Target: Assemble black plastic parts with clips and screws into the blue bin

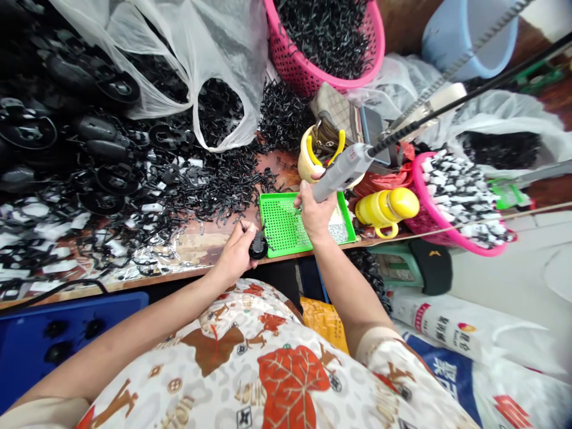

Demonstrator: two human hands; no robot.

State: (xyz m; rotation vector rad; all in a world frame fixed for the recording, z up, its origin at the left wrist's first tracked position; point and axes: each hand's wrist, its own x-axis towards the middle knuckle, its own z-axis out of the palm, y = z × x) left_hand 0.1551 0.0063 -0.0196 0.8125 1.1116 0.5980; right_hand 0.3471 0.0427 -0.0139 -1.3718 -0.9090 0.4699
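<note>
My left hand [238,251] is closed around a small black round plastic part [258,245] at the table's front edge. In my right hand [316,208] is a grey electric screwdriver [342,171], its cord running up to the right and its tip hidden or too small to make out. Beneath the right hand lies a green perforated tray [281,223] with small silvery pieces [338,232], likely screws, in its right end. The left hand is just beside the tray's left front corner.
Black plastic pieces [210,190] heap the table's left side under a clear plastic bag [232,47]. A pink basket [308,77] of black parts stands behind. Right are a yellow bottle [384,208] and a pink basket [417,223] of black-and-white parts. A blue crate [27,339] sits lower left.
</note>
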